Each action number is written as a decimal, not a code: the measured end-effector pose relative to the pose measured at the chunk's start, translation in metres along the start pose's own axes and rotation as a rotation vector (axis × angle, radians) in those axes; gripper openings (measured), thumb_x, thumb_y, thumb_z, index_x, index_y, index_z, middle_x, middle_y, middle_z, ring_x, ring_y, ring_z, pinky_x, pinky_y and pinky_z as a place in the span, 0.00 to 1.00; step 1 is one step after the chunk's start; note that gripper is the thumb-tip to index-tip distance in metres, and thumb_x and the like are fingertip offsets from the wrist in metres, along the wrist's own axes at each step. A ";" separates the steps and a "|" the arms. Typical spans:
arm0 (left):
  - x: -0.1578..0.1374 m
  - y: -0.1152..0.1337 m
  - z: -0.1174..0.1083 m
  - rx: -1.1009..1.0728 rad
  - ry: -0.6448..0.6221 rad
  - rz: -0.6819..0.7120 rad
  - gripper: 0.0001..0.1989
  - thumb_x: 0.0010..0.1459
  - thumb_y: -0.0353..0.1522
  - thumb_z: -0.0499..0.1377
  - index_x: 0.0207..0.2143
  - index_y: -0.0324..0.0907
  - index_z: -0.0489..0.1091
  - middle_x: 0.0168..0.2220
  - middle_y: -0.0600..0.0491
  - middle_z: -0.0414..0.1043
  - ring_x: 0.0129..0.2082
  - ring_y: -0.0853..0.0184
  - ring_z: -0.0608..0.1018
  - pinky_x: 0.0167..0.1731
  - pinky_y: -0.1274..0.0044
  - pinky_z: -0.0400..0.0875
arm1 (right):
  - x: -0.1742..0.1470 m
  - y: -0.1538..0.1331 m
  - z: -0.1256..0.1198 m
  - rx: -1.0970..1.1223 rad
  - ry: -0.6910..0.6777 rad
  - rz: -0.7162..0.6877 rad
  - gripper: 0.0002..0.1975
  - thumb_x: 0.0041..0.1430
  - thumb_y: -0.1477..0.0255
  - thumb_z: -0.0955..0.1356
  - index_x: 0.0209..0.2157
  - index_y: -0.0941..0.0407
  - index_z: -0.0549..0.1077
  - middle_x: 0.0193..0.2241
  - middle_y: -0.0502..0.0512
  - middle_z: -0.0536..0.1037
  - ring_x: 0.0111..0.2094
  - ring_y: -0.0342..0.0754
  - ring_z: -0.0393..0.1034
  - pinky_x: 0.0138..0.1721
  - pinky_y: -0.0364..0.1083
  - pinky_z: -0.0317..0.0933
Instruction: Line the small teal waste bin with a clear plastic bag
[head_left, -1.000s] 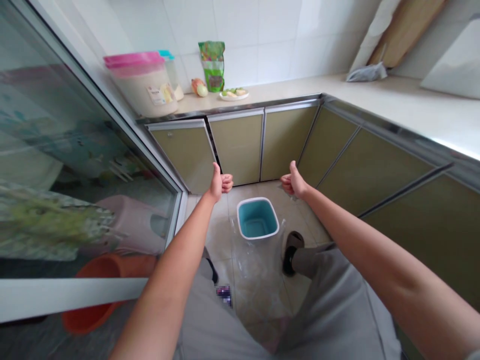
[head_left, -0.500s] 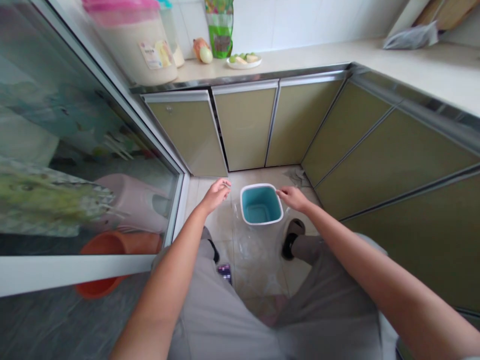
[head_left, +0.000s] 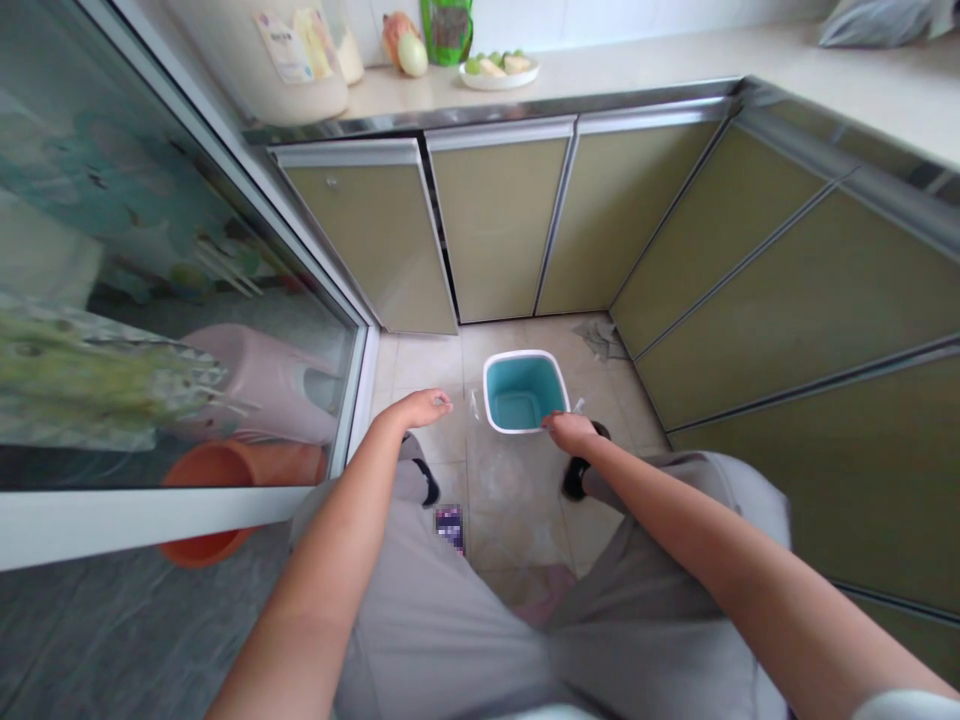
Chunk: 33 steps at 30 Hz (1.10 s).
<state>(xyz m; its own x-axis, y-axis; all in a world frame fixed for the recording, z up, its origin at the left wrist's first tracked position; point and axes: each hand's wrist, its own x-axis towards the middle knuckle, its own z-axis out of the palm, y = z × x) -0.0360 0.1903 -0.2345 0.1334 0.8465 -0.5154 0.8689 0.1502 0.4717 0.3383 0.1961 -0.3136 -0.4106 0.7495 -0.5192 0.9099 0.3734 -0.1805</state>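
Teal bin: 1 | hands: 2, right at rim

- This looks like a home kitchen.
- A pale worktop with a metal edge runs from ten o'clock round to two, against a white tiled wall.
- Under it sit fitted olive cabinet doors, continuing round to four.
- Food stands on the worktop near twelve: a plate of cut green and pale pieces, onion-like produce and a green packet.
- At eleven is a large labelled tub.
- A turquoise bin stands near the dial's centre on a pale tiled floor.
- A framed glass panel fills nine, with patterned cloth visible in or through it.
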 end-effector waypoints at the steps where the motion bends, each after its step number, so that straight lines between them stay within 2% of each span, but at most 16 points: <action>1: 0.001 0.002 0.002 0.003 -0.031 -0.002 0.22 0.60 0.45 0.58 0.51 0.42 0.76 0.44 0.48 0.82 0.41 0.60 0.81 0.42 0.75 0.73 | 0.000 0.001 0.001 -0.005 0.003 0.005 0.20 0.69 0.73 0.60 0.57 0.50 0.76 0.55 0.64 0.77 0.50 0.57 0.75 0.49 0.51 0.65; 4: 0.003 0.008 0.005 0.041 -0.060 -0.012 0.24 0.62 0.45 0.57 0.54 0.42 0.75 0.46 0.46 0.82 0.43 0.60 0.81 0.43 0.75 0.73 | 0.000 0.004 0.006 -0.014 0.011 0.025 0.21 0.70 0.75 0.59 0.57 0.51 0.77 0.54 0.64 0.77 0.50 0.57 0.76 0.50 0.51 0.65; 8: 0.004 0.013 0.003 0.084 -0.048 0.009 0.23 0.64 0.45 0.56 0.55 0.42 0.74 0.52 0.45 0.80 0.49 0.59 0.80 0.48 0.75 0.72 | 0.002 0.008 0.006 -0.004 0.008 0.030 0.20 0.70 0.72 0.60 0.54 0.50 0.79 0.54 0.64 0.78 0.51 0.58 0.75 0.50 0.52 0.65; 14: 0.006 0.018 -0.001 0.074 -0.054 -0.002 0.23 0.64 0.44 0.56 0.56 0.43 0.73 0.53 0.44 0.79 0.49 0.59 0.81 0.47 0.74 0.73 | -0.005 0.008 -0.015 0.036 0.022 0.022 0.18 0.69 0.71 0.62 0.52 0.50 0.81 0.51 0.63 0.80 0.52 0.60 0.75 0.51 0.52 0.65; 18: 0.006 0.022 -0.004 0.080 -0.062 0.003 0.24 0.65 0.45 0.55 0.58 0.43 0.72 0.54 0.44 0.79 0.49 0.59 0.81 0.47 0.74 0.73 | -0.018 0.009 -0.050 0.099 0.097 -0.033 0.15 0.67 0.70 0.65 0.47 0.49 0.83 0.47 0.62 0.82 0.47 0.61 0.76 0.49 0.53 0.66; 23: 0.010 0.020 -0.006 0.067 -0.037 0.028 0.24 0.64 0.45 0.56 0.57 0.44 0.73 0.53 0.44 0.79 0.48 0.58 0.81 0.45 0.74 0.73 | -0.019 0.019 -0.114 0.121 0.208 -0.070 0.11 0.61 0.71 0.70 0.44 0.50 0.83 0.42 0.58 0.83 0.42 0.57 0.76 0.46 0.51 0.66; 26: 0.011 0.019 -0.004 0.060 -0.031 0.024 0.24 0.64 0.45 0.57 0.58 0.44 0.73 0.52 0.45 0.80 0.47 0.58 0.81 0.44 0.74 0.73 | -0.005 0.026 -0.154 0.123 0.283 -0.107 0.09 0.60 0.69 0.71 0.41 0.51 0.83 0.40 0.55 0.83 0.38 0.52 0.75 0.44 0.48 0.66; 29: 0.011 0.020 -0.002 0.077 -0.042 0.023 0.24 0.64 0.45 0.57 0.58 0.44 0.73 0.51 0.45 0.80 0.47 0.58 0.81 0.44 0.74 0.73 | 0.017 0.029 -0.188 0.137 0.385 -0.082 0.10 0.60 0.68 0.70 0.41 0.53 0.83 0.40 0.54 0.83 0.38 0.50 0.75 0.43 0.45 0.66; 33: 0.010 0.020 -0.002 0.113 -0.044 0.027 0.23 0.66 0.44 0.56 0.58 0.44 0.73 0.53 0.45 0.80 0.48 0.58 0.81 0.45 0.74 0.73 | 0.048 0.025 -0.209 0.156 0.524 -0.001 0.15 0.64 0.68 0.67 0.48 0.54 0.82 0.45 0.57 0.83 0.44 0.52 0.76 0.48 0.46 0.67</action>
<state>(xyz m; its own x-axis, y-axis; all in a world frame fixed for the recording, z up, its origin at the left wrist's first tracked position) -0.0182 0.2030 -0.2287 0.1762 0.8259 -0.5356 0.9125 0.0671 0.4036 0.3288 0.3561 -0.1682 -0.3498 0.9359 -0.0408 0.8909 0.3189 -0.3235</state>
